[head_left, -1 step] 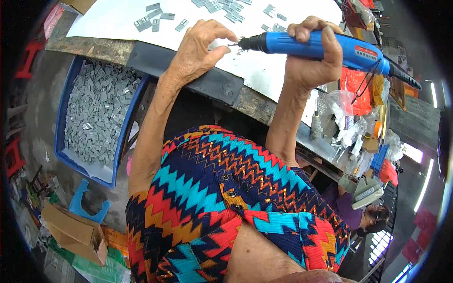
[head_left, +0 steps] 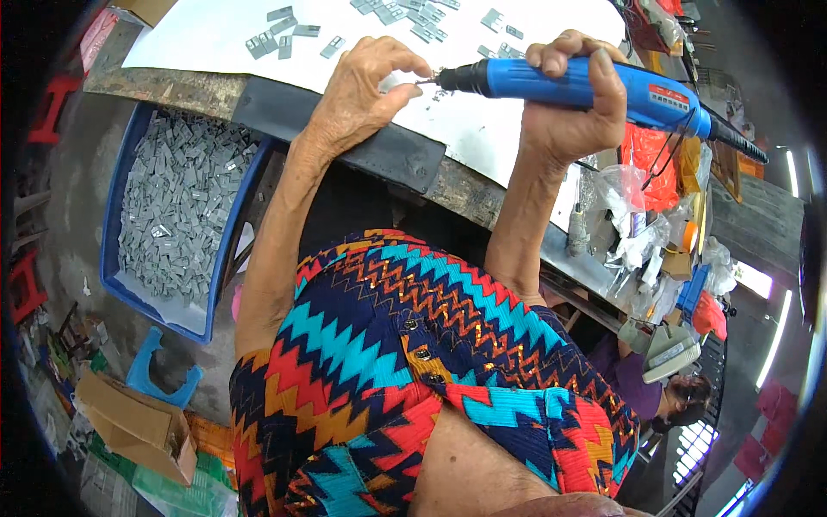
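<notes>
In my right hand is a blue electric screwdriver, held nearly level with its black nose pointing left. The thumb and fingers wrap its body. My left hand is raised over the near edge of the worktable, thumb and index finger curled together at the screwdriver's tip. Something small and thin sits between those fingertips, too small to make out. Beyond the hands, several small grey rectangular plates with cut-outs lie on a white sheet. Tiny dark bits, probably screws, are scattered beneath the screwdriver's nose.
A blue bin full of similar grey pieces stands at the left, below the table. Near it are a light blue plastic piece and an open cardboard box. Plastic bags and clutter crowd the right side. Another person is behind at right.
</notes>
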A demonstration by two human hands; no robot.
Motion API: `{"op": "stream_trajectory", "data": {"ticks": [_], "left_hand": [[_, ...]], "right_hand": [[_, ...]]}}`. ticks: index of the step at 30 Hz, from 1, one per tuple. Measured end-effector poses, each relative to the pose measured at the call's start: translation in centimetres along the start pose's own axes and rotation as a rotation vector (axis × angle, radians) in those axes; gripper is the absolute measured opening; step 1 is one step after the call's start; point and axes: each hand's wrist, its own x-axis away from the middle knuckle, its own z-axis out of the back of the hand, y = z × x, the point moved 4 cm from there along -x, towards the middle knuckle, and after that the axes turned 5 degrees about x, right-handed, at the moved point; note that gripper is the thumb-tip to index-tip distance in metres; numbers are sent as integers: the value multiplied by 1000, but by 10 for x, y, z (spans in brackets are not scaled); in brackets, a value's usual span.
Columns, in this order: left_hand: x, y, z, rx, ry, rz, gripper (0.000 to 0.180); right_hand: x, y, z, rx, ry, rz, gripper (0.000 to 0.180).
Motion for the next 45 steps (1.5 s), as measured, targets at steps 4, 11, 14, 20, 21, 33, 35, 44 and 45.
{"op": "stream_trajectory", "data": {"ticks": [4, 11, 14, 20, 21, 33, 35, 44, 45], "left_hand": [[0, -1, -1, 14, 13, 9, 16], [1, -1, 1, 39, 68, -10, 12], [2, -2, 1, 18, 45, 18, 12], [2, -4, 1, 32, 61, 28, 11], [3, -4, 2, 31, 76, 24, 11], [13, -1, -6, 902, 164, 322, 14], [15, 0, -10, 1062, 171, 319, 14], [20, -3, -21, 1468, 192, 288, 13], [21, -4, -22, 1475, 200, 292, 13]], "right_hand": [[-1, 0, 0, -29, 47, -7, 15], [-1, 1, 2, -26, 56, 7, 15], [-1, 1, 3, -27, 52, 18, 15], [-1, 0, 1, -33, 51, 10, 15], [0, 0, 0, -35, 50, 11, 15], [3, -24, -17, -210, 49, 19, 20], [5, -28, -20, -215, 42, 25, 21], [8, -31, -23, -247, 15, 41, 21], [9, -31, -23, -244, 5, 44, 21]]}}
